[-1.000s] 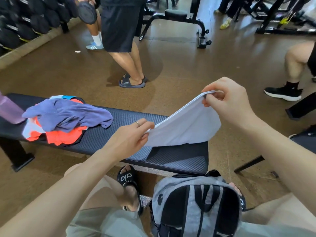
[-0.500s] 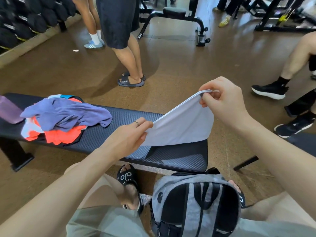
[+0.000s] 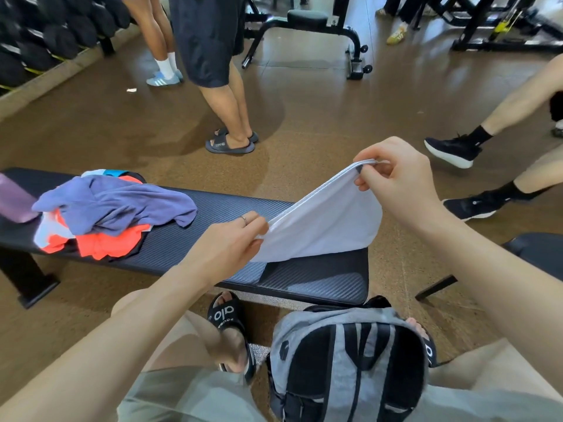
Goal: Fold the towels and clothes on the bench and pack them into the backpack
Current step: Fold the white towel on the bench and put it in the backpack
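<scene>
1. Two hands are working one item: you are pinching the white towel (image 3: 323,226) at opposite ends of its top hem, the left hand (image 3: 231,239) at centre frame and the right hand (image 3: 399,181) higher, right of centre. Fingers and thumb of each are closed on the cloth.
2. Little is changing against the earlier views: you are keeping the same two-corner hold, the towel is staying doubled with both hems pinched together at your right fingers, and its lower edge is still resting on the right end of the bench (image 3: 304,278).
3. Judgement: you are squaring the first fold, not yet laying it down; one further fold appears needed before packing.
4. Remaining stock is lying untouched at the left of the frame: a purple garment (image 3: 122,205) is sitting on top of an orange garment (image 3: 106,243) on the bench.
5. Your backpack (image 3: 347,363) is standing at bottom centre between your legs; whether its mouth is open cannot be told from this angle.
6. Task standing: early, with nothing visibly packed.
</scene>
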Demonstrator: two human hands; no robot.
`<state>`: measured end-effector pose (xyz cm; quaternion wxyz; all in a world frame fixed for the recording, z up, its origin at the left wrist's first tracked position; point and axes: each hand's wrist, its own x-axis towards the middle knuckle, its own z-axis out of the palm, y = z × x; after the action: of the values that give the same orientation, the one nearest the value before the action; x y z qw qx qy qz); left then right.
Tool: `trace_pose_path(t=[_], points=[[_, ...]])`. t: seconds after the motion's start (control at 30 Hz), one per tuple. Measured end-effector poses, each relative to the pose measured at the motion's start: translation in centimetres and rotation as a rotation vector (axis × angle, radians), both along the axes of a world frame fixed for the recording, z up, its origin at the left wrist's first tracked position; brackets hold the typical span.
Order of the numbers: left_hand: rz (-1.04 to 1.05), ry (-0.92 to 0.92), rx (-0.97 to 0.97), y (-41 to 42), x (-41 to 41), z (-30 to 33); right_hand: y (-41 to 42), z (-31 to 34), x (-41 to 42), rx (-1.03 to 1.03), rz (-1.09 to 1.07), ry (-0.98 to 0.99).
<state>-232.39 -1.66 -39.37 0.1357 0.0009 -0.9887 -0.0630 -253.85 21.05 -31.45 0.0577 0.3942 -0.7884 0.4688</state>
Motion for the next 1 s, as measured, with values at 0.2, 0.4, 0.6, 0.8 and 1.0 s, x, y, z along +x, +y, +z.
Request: trace_pose_path(t=[0.2, 0.4, 0.6, 0.8, 1.0], points=[[0.050, -0.038, 0.050, -0.3, 0.0, -0.5, 0.1, 0.0, -0.1, -0.014, -0.003, -0.019], [-0.074, -0.030, -0.016, -0.5, 0.3, -0.7, 0.2, -0.3, 0.0, 0.004, 0.010, 0.006], [-0.123, -0.049, -0.136, -1.8, 0.9, -0.7, 0.4, -0.6, -0.2, 0.011, -0.029, -0.023], [-0.028, 0.021, 0.019, -1.9, 2.6, -0.7, 1.0, -0.6, -0.8, -0.011, -0.063, -0.112], [0.178, 0.124, 0.370, -1.6, 2.7, 0.2, 1.7, -1.5, -2.3, 0.030, -0.188, -0.277]])
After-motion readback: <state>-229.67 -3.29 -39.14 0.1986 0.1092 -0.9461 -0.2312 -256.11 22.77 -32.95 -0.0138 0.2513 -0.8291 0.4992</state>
